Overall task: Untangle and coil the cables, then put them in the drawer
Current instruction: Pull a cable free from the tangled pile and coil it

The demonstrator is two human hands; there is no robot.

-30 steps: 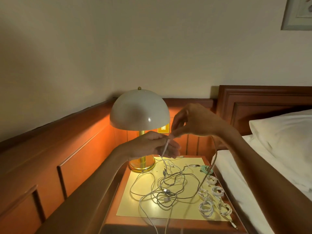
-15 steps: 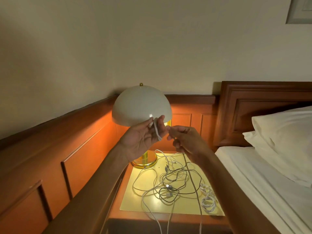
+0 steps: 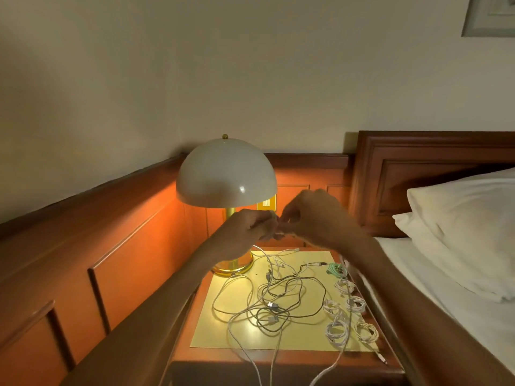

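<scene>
A tangle of white and dark cables [image 3: 274, 298] lies on the yellow mat [image 3: 303, 337] of the bedside table. Several small white coils [image 3: 337, 330] and one green coil [image 3: 335, 269] sit in rows along the mat's right side. Above the table's back edge my left hand [image 3: 250, 228] grips a white cable with curled fingers. My right hand [image 3: 312, 215] meets it, pinching the same cable at the fingertips. The piece of cable between the hands is mostly hidden and blurred. A white strand runs under my right forearm and off the table's front.
A brass lamp with a white dome shade [image 3: 226, 174] stands at the table's back left, close behind my hands. Wooden wall panelling [image 3: 111, 246] runs on the left. The bed with a pillow [image 3: 462, 227] and headboard [image 3: 418, 162] lies to the right. No drawer is visible.
My hands have dropped from in front of the lamp shade to just above the table's back edge and closed together. My right hand now meets the left at the cable.
</scene>
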